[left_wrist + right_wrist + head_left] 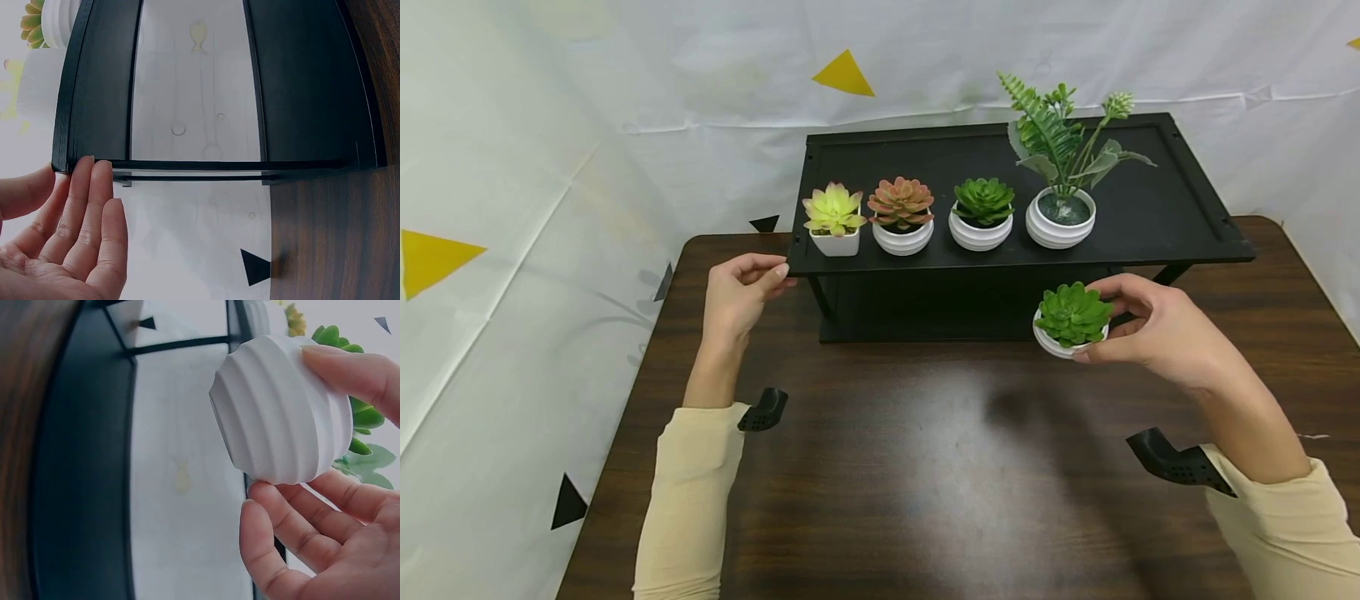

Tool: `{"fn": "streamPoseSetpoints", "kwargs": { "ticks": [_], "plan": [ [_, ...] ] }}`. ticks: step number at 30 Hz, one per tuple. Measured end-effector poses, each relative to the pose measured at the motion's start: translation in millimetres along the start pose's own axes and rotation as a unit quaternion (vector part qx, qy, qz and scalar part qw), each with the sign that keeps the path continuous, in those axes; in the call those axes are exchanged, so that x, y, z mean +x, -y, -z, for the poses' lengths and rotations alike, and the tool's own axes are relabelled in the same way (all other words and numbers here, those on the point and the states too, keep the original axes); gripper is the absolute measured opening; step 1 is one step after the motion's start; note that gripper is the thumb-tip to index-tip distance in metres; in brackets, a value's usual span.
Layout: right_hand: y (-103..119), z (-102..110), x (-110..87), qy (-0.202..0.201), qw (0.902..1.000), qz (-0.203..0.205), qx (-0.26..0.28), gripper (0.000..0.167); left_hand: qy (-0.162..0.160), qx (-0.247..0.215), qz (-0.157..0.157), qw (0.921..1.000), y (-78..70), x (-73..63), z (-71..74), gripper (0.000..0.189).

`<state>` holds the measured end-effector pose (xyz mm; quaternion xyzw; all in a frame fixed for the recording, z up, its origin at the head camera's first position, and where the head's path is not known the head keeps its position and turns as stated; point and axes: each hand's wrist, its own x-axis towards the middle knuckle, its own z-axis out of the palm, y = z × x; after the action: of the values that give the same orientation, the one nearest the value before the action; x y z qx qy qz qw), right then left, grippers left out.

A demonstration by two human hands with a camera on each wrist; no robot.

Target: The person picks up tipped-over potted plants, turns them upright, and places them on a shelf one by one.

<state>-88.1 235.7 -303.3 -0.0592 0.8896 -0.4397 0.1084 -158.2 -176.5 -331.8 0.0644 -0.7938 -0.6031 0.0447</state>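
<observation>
My right hand (1157, 329) grips a green potted succulent (1075, 315) by its ribbed white pot (275, 412), thumb on one side and fingers on the other. The plant is held up in front of the black two-tier shelf (925, 158), near its top's front edge. At the shelf's front left corner, my left hand (741, 287) pinches the top board, with the thumb at its edge and the fingers (81, 212) against its underside. Closest to that hand on the board stands a yellow-green succulent (835, 218) in a square white pot.
Along the top's front edge also stand a reddish succulent (902, 208), a dark green succulent (983, 208) and a taller leafy plant (1060, 208), all in round white pots. The shelf rests on a dark wooden table (880, 467), with white sheeting (700, 67) behind.
</observation>
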Motion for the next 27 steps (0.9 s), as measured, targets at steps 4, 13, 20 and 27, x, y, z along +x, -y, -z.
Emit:
{"fn": "streamPoseSetpoints", "kwargs": {
  "ticks": [4, 13, 20, 27],
  "plan": [
    [0.2, 12.6, -0.9, -0.025, 0.9996, -0.004, -0.007, 0.066, -0.001, 0.001, 0.001, 1.0000, 0.3, 0.1, 0.0, 0.022],
    [6.8, 40.0, 2.1, -0.078, 0.9926, -0.040, -0.084, 0.066, -0.002, 0.004, 0.000, 1.0000, 1.0, 0.2, 0.5, 0.023],
    [4.9, 52.8, 8.9, -0.107, 0.9916, -0.046, -0.057, 0.055, 0.002, -0.002, 0.000, 1.0000, 1.0, 0.4, 0.5, 0.023],
    [-1.8, 62.6, 18.2, -0.114, 0.9904, -0.059, -0.050, 0.055, 0.003, -0.002, 0.000, 1.0000, 0.7, 0.4, 0.4, 0.022]
  ]
}}
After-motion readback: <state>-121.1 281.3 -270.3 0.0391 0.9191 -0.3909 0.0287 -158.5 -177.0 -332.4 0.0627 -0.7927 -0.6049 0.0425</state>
